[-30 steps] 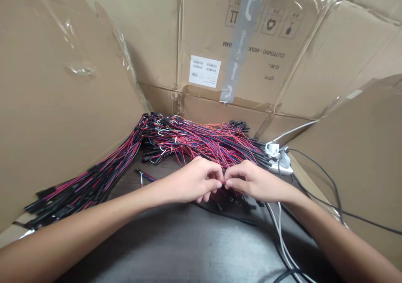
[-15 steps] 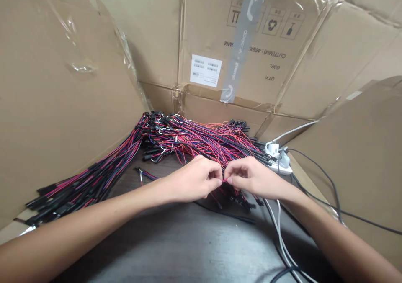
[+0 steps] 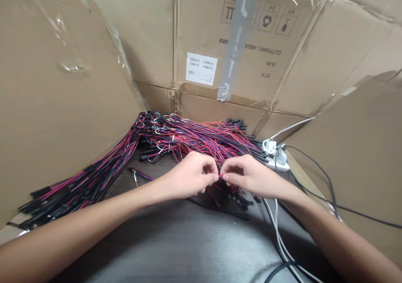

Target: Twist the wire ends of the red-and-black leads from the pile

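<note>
My left hand (image 3: 196, 175) and my right hand (image 3: 243, 174) meet over the dark table, thumbs and fingertips pinched with only a small gap between them. A short stretch of red wire (image 3: 220, 176) shows in that gap, gripped from both sides. The rest of what I hold is hidden behind the fingers. From under my left forearm a wire harness end (image 3: 140, 174) with blue, red and white leads sticks out to the left. A black sleeved cable (image 3: 220, 212) lies on the table just below my hands.
A large pile of red, blue and black wire harnesses (image 3: 201, 134) lies behind my hands. Another bundle (image 3: 88, 178) runs down the left side. A white power strip (image 3: 278, 162) with plugs stands at right, its cords (image 3: 279, 232) trailing forward. Cardboard walls (image 3: 150, 32) enclose the table (image 3: 176, 245).
The whole view has shifted slightly, so everything sits a little further left. Both hands keep their pinch on the red wire and have barely moved relative to the table.
</note>
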`<state>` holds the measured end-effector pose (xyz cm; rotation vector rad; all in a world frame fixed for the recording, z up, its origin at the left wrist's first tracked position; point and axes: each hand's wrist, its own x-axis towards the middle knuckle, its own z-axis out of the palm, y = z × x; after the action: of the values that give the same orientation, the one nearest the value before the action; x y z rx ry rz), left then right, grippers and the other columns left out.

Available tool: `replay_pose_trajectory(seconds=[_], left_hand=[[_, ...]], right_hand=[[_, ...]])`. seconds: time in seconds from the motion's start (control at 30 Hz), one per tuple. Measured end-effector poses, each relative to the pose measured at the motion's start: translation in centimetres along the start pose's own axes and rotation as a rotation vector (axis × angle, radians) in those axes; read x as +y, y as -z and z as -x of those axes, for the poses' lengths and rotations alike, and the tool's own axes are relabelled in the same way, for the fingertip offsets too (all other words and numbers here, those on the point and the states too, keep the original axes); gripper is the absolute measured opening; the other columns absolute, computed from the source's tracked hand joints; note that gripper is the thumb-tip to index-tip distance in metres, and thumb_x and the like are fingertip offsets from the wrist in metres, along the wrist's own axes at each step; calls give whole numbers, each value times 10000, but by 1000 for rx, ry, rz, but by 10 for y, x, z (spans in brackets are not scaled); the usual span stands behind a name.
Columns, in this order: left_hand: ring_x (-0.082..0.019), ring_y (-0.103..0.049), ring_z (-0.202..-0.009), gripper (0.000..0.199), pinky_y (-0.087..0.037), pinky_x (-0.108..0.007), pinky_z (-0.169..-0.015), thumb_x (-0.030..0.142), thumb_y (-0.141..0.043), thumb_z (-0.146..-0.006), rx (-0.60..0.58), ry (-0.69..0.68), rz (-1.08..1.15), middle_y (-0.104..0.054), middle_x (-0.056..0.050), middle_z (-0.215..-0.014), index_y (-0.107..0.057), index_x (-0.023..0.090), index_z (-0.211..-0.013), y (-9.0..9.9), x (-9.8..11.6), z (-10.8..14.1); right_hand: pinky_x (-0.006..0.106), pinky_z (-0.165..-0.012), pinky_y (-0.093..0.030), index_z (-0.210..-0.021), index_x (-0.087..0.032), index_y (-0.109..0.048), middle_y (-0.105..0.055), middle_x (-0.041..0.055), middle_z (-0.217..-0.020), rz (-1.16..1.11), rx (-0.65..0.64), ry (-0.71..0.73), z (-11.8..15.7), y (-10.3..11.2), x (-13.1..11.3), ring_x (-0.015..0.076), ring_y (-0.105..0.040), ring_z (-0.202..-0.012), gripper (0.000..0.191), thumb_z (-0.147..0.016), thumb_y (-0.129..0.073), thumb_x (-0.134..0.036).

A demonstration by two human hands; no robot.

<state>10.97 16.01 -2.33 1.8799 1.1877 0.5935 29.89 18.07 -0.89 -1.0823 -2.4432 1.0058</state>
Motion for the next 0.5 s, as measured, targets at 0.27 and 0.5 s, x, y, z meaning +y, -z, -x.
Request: replay_pose_trajectory(seconds=[0.27,0.5], left_hand=[[-93,-505,-411,96,-393,-184,-372,210,-573,-755,38,39,100,-543,22,-516,-577,142,-687,15,3,-4],[-72,-480,-411,106,-393,-169,-387,222,-573,-751,1,44,105,-543,25,-523,-592,135,-694,14,2,-3]], right_hand=[[222,-555,-392,-744,-135,-629,-590,-9,-633,-81,47,-48,2,25,4,94,-488,-570,94,-779,-582,-208],[222,-517,-345,-709,-133,-628,-556,-17,-599,-101,87,-54,2,23,5,87,-448,-538,116,-757,-593,-233]])
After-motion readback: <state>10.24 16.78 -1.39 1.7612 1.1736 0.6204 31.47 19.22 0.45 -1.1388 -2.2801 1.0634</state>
